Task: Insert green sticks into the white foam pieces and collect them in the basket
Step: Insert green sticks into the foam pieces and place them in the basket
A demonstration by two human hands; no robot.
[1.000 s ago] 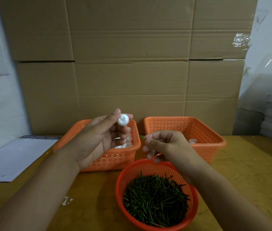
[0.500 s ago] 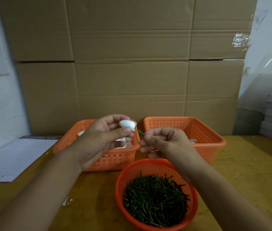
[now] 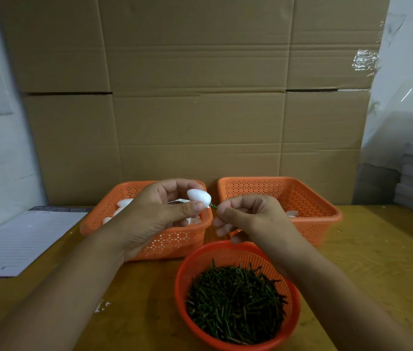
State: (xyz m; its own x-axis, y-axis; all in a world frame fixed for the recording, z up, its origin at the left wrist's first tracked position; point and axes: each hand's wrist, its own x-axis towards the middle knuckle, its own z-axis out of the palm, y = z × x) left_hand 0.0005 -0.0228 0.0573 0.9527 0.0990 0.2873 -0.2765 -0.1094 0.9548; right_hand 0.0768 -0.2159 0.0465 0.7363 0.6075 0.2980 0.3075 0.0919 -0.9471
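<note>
While the left hand (image 3: 160, 214) is pinching the foam piece (image 3: 199, 197), the right hand (image 3: 248, 216) is gripping a green stick (image 3: 213, 205), seemingly entering; keeping it straight matters.

Both forearms are bare from the left hand (image 3: 160, 214) and right hand (image 3: 253, 219) back, sleeveless, without rings or watch.
</note>
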